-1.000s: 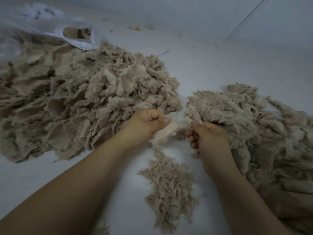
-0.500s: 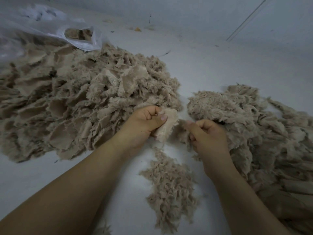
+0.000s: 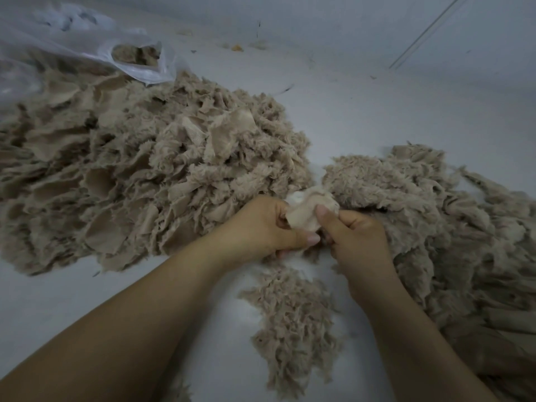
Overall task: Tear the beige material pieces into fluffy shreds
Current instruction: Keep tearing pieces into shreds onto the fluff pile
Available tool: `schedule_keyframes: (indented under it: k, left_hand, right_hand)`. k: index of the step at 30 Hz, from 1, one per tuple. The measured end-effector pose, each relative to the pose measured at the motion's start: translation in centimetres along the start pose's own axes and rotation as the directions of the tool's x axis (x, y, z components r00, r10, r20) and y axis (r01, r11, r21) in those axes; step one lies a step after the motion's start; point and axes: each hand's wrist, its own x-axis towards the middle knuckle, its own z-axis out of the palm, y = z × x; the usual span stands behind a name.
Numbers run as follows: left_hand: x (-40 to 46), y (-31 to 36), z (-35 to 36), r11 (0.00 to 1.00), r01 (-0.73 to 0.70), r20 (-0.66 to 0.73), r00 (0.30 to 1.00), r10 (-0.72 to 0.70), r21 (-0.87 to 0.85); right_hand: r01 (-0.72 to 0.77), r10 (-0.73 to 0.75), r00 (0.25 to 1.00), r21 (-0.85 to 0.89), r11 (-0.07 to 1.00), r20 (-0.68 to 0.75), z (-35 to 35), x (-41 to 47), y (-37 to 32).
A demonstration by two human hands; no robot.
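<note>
Head view of two bare forearms reaching in from 6 and 7 o'clock over a pale grey surface [image 3: 362, 117], whether desk or floor cannot be told. At the centre, the left hand [image 3: 261, 230] and the right hand [image 3: 356, 236] meet, thumbs nearly touching; both pinch one small beige material piece [image 3: 307, 211], its smooth pale backing turned towards the camera; the left hand's fingers curl round the piece's 9 o'clock edge, with the thumb lying below it; the right thumb [image 3: 326, 217] presses on the piece's face, with the other fingers folded behind it and hidden.

The held piece sits between two heaps. At 9 to 11 o'clock of the hands lies the large heap of beige pieces [image 3: 139, 181], a mix of fluffy pile and flat ribbed backing, touching the left hand's far side; at 2 to 4 o'clock lies the right heap [image 3: 420, 216], of longer furry strips, which runs along the right forearm to the frame's lower right corner. Directly at 6 o'clock of the hands, between the forearms, lies a small pile of fluffy shreds [image 3: 293, 323], apart from the large heap and just beside the right heap.

At 10 o'clock in the frame, a translucent plastic bag [image 3: 87, 44] lies over the far edge of the large heap; its mouth shows more beige material inside. At 12 o'clock, small scraps of debris [image 3: 236, 47] dot the surface; at 1 o'clock, a thin pale line [image 3: 426, 33] runs diagonally.
</note>
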Motion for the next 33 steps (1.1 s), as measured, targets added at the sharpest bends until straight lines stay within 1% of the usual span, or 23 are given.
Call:
schedule_keyframes:
  k: [2,4,7,10,12,14,16,17,18,19,20,21,22,23,24,25,26,27,28,29,30,32,33]
  left_hand:
    - [0.1,-0.2,-0.1,0.999,0.03,0.026,0.999,-0.03,0.018]
    - [0.0,-0.4,-0.5,0.999,0.048,0.041,0.998,-0.047,-0.027]
    - [-0.6,-0.2,-2.0,0.999,0.03,0.199,0.98,-0.028,-0.009]
    - [-1.3,-0.1,-3.6,0.999,0.004,0.369,0.929,-0.021,0.047]
    - [-1.6,-0.1,-4.0,0.998,-0.011,0.448,0.894,-0.02,0.066]
    - [-1.6,0.0,-3.7,1.0,-0.004,0.421,0.907,-0.001,0.012]
    - [-1.4,0.0,-2.9,0.999,-0.011,0.337,0.941,0.022,-0.034]
    - [-1.3,0.1,-2.5,0.999,-0.05,0.323,0.945,0.048,0.0]
    - [-1.1,0.1,-2.2,0.993,-0.102,0.352,0.933,0.073,0.064]
    - [-1.1,0.2,-2.1,0.981,-0.143,0.428,0.901,0.073,0.134]
    - [-1.2,0.4,-2.0,0.968,-0.171,0.529,0.847,0.051,0.181]
    - [-1.3,0.5,-2.1,0.965,-0.18,0.622,0.783,0.023,0.19]
    - [-1.5,0.6,-2.3,0.974,-0.16,0.692,0.722,0.004,0.161]
    - [-1.7,0.7,-2.4,0.991,-0.098,0.735,0.678,-0.001,0.092]
    - [-1.9,0.8,-2.4,1.0,-0.027,0.733,0.68,0.014,0.006]
    - [-1.8,0.8,-2.3,0.997,0.02,0.66,0.75,0.032,-0.071]
    - [-1.6,0.7,-2.2,0.992,0.034,0.499,0.866,0.031,-0.12]
    - [-1.1,0.6,-2.1,0.989,0.027,0.263,0.965,0.012,-0.145]
    - [-0.7,0.5,-2.0,0.986,0.01,0.017,1.0,-0.007,-0.168]
    - [-0.2,0.4,-1.8,0.983,0.001,-0.15,0.988,-0.029,-0.185]
    - [0.2,0.4,-1.3,0.984,0.01,-0.221,0.974,-0.05,-0.177]
    - [0.6,0.3,-0.1,0.994,0.029,-0.197,0.979,-0.05,-0.106]
    - [0.7,0.3,0.5,0.997,0.012,-0.196,0.98,-0.027,-0.08]
  right_hand:
    - [0.001,-0.001,1.0,0.006,1.0,-0.013,-0.1,0.0,-0.1]
    - [0.001,-0.001,1.0,-0.002,1.0,-0.021,-0.2,0.0,-0.2]
    - [-0.005,0.005,1.0,-0.029,1.0,-0.01,-0.1,-0.2,-0.2]
    - [-0.006,0.005,1.0,-0.054,0.999,-0.024,-0.1,-0.2,-0.2]
    - [-0.026,0.025,0.999,-0.032,0.999,-0.036,-0.3,0.0,-0.1]
    - [-0.01,0.008,1.0,-0.047,0.999,-0.03,-0.5,0.1,-0.1]
    - [0.033,-0.035,0.999,-0.102,0.994,-0.025,-0.2,0.0,-0.1]
    - [0.043,-0.046,0.999,-0.114,0.993,-0.025,-0.1,-0.1,-0.1]
    - [0.043,-0.046,0.999,-0.11,0.993,-0.028,0.0,-0.1,-0.2]
    - [0.038,-0.041,0.999,-0.095,0.995,-0.031,-0.1,-0.1,-0.2]
    - [0.031,-0.034,0.999,-0.078,0.996,-0.032,-0.1,-0.1,-0.1]
    - [0.026,-0.028,0.999,-0.067,0.997,-0.032,-0.2,-0.1,-0.1]
    - [0.022,-0.024,0.999,-0.064,0.998,-0.033,-0.1,-0.1,-0.1]
    - [0.02,-0.023,0.999,-0.064,0.998,-0.036,-0.1,-0.1,-0.1]
    - [0.019,-0.021,0.999,-0.065,0.998,-0.038,0.0,-0.1,0.0]
    - [0.016,-0.019,0.999,-0.065,0.998,-0.039,0.0,0.0,0.0]
    - [0.012,-0.014,0.999,-0.067,0.998,-0.035,0.0,0.1,0.0]
    - [0.01,-0.012,1.0,-0.067,0.998,-0.025,0.0,0.1,0.0]
    - [0.016,-0.016,1.0,-0.068,0.998,-0.007,0.0,0.2,0.1]
    - [0.028,-0.028,1.0,-0.067,0.997,0.014,0.0,0.1,0.1]
    - [0.043,-0.041,0.999,-0.064,0.997,0.036,0.0,0.1,0.1]
    - [0.07,-0.066,0.995,-0.061,0.996,0.07,0.1,0.0,0.1]
    - [0.084,-0.079,0.994,-0.062,0.995,0.081,0.1,0.0,0.1]
